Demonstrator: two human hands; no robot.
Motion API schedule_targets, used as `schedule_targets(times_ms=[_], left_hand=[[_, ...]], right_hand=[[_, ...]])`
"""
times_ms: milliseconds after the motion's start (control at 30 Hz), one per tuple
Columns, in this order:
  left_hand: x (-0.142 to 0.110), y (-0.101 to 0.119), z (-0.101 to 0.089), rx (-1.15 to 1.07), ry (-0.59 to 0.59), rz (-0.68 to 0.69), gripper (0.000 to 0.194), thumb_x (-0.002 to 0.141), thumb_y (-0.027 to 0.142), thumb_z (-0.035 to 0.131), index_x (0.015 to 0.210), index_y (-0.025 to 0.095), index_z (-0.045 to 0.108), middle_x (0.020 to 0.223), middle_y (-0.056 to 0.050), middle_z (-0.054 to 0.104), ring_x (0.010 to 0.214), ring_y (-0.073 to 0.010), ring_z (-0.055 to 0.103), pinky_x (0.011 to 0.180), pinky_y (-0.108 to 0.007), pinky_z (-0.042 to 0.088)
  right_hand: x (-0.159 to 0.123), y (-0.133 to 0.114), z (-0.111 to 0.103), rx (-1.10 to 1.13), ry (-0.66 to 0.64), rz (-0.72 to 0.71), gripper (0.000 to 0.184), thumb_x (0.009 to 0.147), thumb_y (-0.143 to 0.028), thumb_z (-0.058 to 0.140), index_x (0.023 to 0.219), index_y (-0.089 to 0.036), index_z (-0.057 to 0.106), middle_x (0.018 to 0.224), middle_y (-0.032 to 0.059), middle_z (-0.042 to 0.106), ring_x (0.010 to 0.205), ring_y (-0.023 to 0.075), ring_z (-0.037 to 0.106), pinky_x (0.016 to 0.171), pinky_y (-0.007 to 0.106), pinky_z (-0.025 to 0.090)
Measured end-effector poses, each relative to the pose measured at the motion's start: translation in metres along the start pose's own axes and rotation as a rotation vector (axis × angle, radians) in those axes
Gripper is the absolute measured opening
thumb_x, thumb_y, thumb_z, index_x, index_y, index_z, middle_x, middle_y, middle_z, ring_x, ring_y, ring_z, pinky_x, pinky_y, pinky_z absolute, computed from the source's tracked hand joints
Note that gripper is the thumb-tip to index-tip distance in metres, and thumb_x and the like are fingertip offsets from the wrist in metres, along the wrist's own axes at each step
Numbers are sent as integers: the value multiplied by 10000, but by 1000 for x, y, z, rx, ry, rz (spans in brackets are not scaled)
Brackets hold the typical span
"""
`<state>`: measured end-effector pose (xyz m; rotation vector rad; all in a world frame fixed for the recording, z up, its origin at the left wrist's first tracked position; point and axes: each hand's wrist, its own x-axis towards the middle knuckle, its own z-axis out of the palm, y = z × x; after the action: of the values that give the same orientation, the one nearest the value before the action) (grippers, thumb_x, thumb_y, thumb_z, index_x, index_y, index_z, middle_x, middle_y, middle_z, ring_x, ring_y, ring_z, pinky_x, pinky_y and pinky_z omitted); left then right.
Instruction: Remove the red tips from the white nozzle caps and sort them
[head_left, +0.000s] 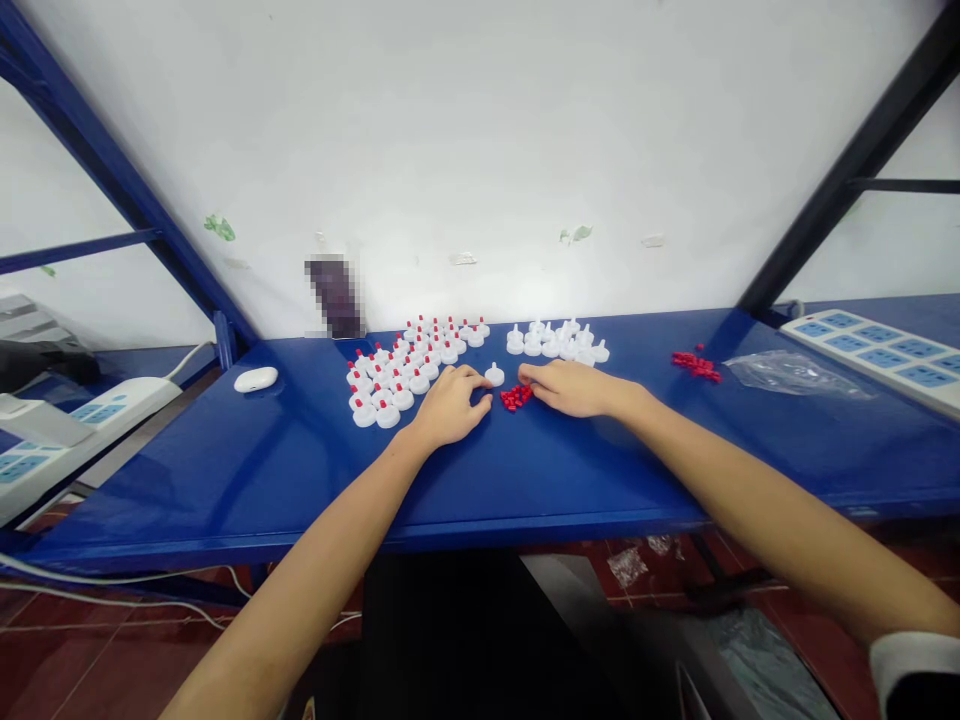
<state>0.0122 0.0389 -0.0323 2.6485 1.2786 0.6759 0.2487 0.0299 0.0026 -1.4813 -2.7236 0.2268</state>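
Note:
My left hand (454, 405) rests on the blue table with thumb and fingers apart, holding nothing. Just beyond its fingertips stands a single white nozzle cap (494, 376) without a red tip. My right hand (570, 388) is at the edge of a small pile of red tip caps (514, 398), fingers drawn together; whatever is between them is hidden. Left of my left hand stand several rows of white nozzle caps with red tips (401, 380). Behind my right hand is a cluster of plain white nozzle caps (555, 340).
Farther right lie more red tip caps (697, 365) and a clear plastic bag (795, 373). A white oval case (256, 379) sits at the left. Power strips (885, 350) flank the blue table (600, 470), and a pixelated dark object (335, 295) leans on the wall.

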Motion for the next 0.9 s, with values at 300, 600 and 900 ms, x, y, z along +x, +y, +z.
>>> schedule_targets(times_ms=[300,600,900], left_hand=[[0,-1,2,15,11,31,334,915,308,505,1162,188,697,1231,-73,628,1111,-250,539,1025,-400,429],[-4,1,-1,25,-103,90,430,973,231,354,1350,291,552,1487,-15,492,1255,-263,446,1052,-499,397],[-4,1,2,91,26,-32,375,927,296,464,1264,215,607,1371,-129,489,1288,-296,442,1090,-493,385]], right_hand=[[5,-8,4,-119,137,46,220,959,-281,375,1039,-207,567,888,88,686,722,212,583,604,291,278],[9,-5,11,-10,208,22,395,961,-240,363,1309,-209,549,1057,93,727,867,231,657,760,304,397],[11,-2,7,-139,195,245,464,968,-268,347,1358,-163,574,1194,169,702,1056,320,654,902,403,418]])
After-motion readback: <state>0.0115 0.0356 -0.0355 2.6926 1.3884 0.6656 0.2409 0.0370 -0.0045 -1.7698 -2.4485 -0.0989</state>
